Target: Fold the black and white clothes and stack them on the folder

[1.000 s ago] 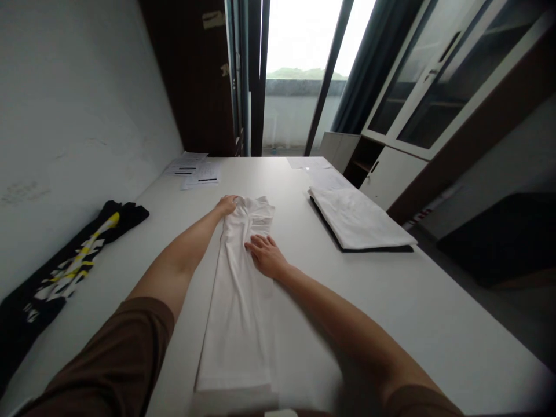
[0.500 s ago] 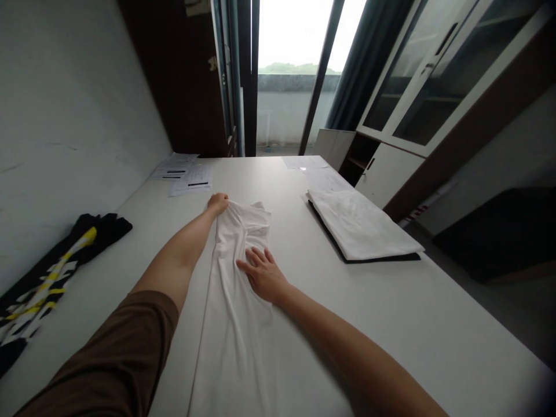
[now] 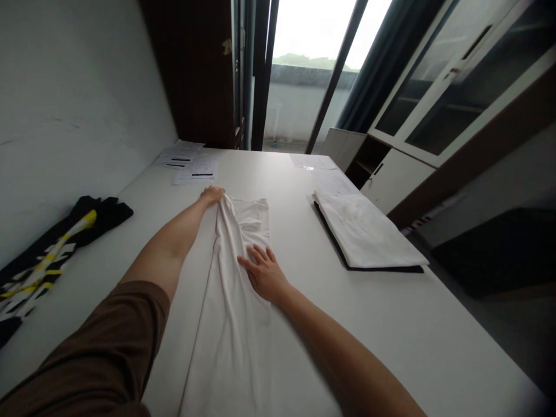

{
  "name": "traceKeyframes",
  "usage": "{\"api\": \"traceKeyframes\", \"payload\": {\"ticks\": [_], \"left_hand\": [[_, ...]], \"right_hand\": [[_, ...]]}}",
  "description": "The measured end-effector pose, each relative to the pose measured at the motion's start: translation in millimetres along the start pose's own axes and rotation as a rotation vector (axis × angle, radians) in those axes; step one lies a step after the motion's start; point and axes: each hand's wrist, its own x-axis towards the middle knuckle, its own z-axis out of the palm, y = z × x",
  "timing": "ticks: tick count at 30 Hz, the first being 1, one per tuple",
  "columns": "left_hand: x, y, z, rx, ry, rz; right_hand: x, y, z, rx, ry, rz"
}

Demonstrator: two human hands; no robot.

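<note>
Head view: my left hand (image 3: 212,195) grasps the cloth (image 3: 232,324) by its far corner; I'd tug gently, with my right hand (image 3: 266,274), splayed and gripping nothing, as anchor.

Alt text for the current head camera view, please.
A person's left hand holds the far-left corner of a creased white cloth on a white table; the right hand rests on it. Folded white fabric lies right, black patterned fabric left.

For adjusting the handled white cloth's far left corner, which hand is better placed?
Likely the left hand: it holds that corner, while the right hand rests on the white cloth nearer the camera.
</note>
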Motion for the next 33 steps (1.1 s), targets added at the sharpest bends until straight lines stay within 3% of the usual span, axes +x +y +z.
{"api": "traceKeyframes", "payload": {"ticks": [5,11,16,19,22,25,28,33], "left_hand": [[-7.6,-7.9,-16.7,-0.013,-0.058,0.023],[-47.2,2.4,-9.8,0.015,0.182,-0.014],[-117.3,27.5,15.0,-0.016,0.217,0.182],[-172.5,38.9,29.9,-0.011,0.142,0.340],[-219.2,42.6,40.1,0.022,0.105,0.458],[-242.9,38.7,43.4,0.096,0.092,0.419],[-245.9,30.2,40.5,0.161,0.048,0.304],[-238.4,16.4,29.1,0.213,-0.048,0.209]], "right_hand": [[2.8,5.7,3.9,-0.012,0.032,0.023],[6.8,15.0,8.4,-0.008,0.079,0.062],[30.6,41.8,-2.7,0.015,0.129,0.150],[64.8,61.2,-7.1,-0.001,0.195,0.224],[107.2,67.7,-2.4,0.025,0.215,0.192],[146.0,60.9,8.8,0.001,0.155,0.183],[170.6,55.9,20.7,-0.061,0.050,0.324],[174.7,73.9,29.0,-0.147,-0.039,0.529]]}}
